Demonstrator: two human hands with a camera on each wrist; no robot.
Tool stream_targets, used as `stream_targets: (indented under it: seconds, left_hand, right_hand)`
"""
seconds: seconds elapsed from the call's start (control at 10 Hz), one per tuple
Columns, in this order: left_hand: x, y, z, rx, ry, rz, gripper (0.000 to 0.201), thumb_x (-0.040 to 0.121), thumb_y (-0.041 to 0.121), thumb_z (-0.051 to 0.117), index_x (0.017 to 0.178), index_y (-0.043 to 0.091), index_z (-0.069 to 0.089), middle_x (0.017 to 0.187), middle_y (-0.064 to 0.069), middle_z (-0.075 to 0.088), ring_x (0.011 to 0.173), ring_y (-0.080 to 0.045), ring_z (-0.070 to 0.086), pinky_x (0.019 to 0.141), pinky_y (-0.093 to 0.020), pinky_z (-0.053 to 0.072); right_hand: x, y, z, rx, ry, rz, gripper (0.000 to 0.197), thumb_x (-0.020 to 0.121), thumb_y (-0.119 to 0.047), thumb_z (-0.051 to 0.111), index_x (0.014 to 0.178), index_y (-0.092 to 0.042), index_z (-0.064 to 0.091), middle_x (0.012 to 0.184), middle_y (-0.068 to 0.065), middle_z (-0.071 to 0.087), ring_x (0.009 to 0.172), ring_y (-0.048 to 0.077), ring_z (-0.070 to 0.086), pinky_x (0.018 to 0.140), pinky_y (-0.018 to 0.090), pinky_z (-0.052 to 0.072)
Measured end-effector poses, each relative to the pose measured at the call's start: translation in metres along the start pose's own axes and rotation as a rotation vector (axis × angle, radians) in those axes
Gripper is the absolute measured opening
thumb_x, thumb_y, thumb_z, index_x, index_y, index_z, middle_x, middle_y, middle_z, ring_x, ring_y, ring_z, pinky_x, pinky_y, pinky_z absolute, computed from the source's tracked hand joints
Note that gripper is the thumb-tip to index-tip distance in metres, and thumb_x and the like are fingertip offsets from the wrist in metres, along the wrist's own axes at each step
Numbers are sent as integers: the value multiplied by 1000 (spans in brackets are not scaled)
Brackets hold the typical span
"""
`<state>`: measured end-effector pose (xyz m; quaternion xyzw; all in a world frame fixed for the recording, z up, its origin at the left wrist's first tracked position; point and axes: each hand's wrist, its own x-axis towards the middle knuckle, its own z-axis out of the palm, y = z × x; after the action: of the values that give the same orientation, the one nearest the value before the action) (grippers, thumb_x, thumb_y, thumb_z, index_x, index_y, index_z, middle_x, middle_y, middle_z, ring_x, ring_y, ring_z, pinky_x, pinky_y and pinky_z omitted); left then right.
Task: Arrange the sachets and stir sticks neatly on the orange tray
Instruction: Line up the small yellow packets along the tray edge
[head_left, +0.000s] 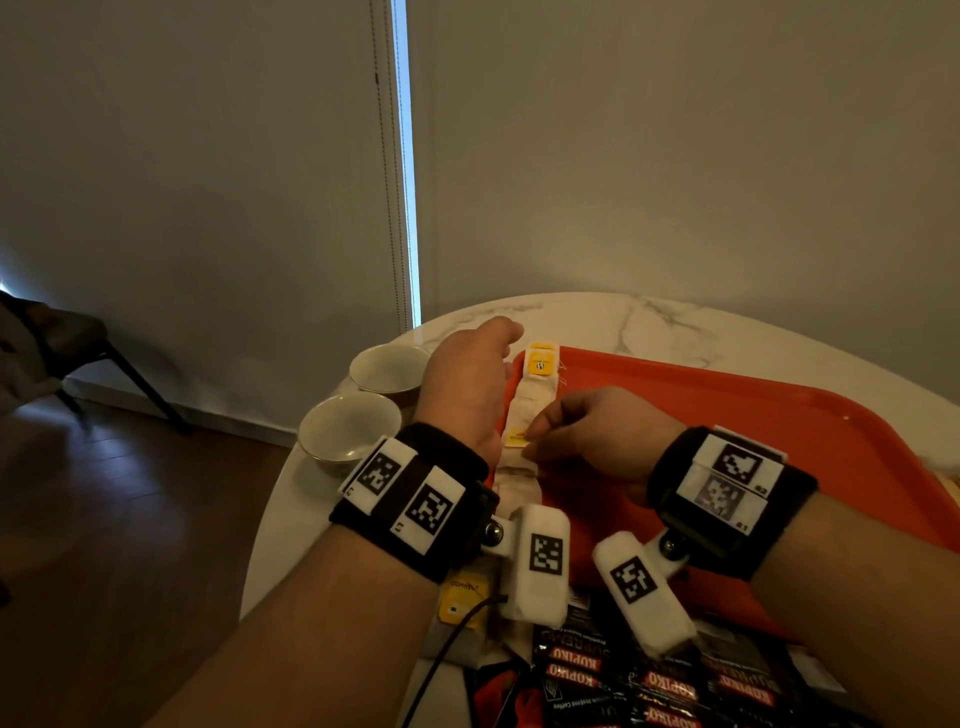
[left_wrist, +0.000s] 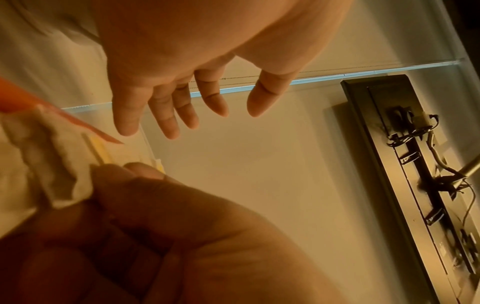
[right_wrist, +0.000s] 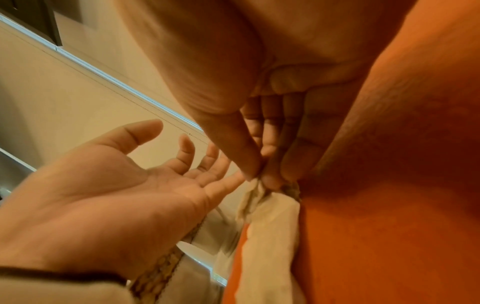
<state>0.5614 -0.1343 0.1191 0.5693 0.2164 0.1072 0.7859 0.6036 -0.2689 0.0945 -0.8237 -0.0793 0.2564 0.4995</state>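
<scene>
Marble table (head_left: 649, 317) carries the tray (head_left: 727, 415), tea bags (head_left: 524, 410) lined along its left edge. Wrist views alone reveal the right hand (right_wrist: 272, 144) pinching one bag, left hand (left_wrist: 194, 82) spread, holding nothing.

head cam up high, looks forward and down over both wrists at bench (head_left: 649, 317) and orange tray (head_left: 753, 415), wall fills top half

left wrist cam sits right under left hand (left_wrist: 182, 67), aimed along fingers toward wall, very close

right wrist cam hugs right hand (right_wrist: 272, 144) palm, tray fills its right side

all three share tea bags (head_left: 524, 410) at tray's left edge; each wrist cam catches other hand
</scene>
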Motion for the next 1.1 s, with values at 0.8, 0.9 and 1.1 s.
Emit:
stream_targets:
  seconds: [0.8, 0.9, 1.1]
  left_hand:
    - [-53, 33, -17, -64, -87, 109, 8, 98, 15, 59, 100, 11, 66, 111, -11, 73, 104, -24, 75, 83, -37, 62]
    - [-78, 31, -36, 121, -147, 151, 7, 96, 6, 63, 94, 7, 69, 99, -13, 77, 96, -23, 77, 79, -33, 64]
    - [-113, 5, -84, 876, -289, 184, 15, 86, 9, 76, 92, 23, 76, 93, 4, 75, 94, -14, 71, 81, -31, 60]
  right_hand:
    - [-59, -26, -14, -612, -91, -197, 6, 90, -30, 75, 94, -32, 78, 85, -7, 76, 69, 5, 65, 58, 22, 48]
    - [-75, -20, -7, -802, -142, -226, 7, 90, -35, 75, 96, -34, 78, 76, -12, 74, 61, -2, 62, 59, 20, 44]
    - [-101, -16, 22, -1079, -246, -276, 23, 92, -45, 69, 110, -33, 77, 93, -14, 72, 85, 5, 63, 70, 23, 51]
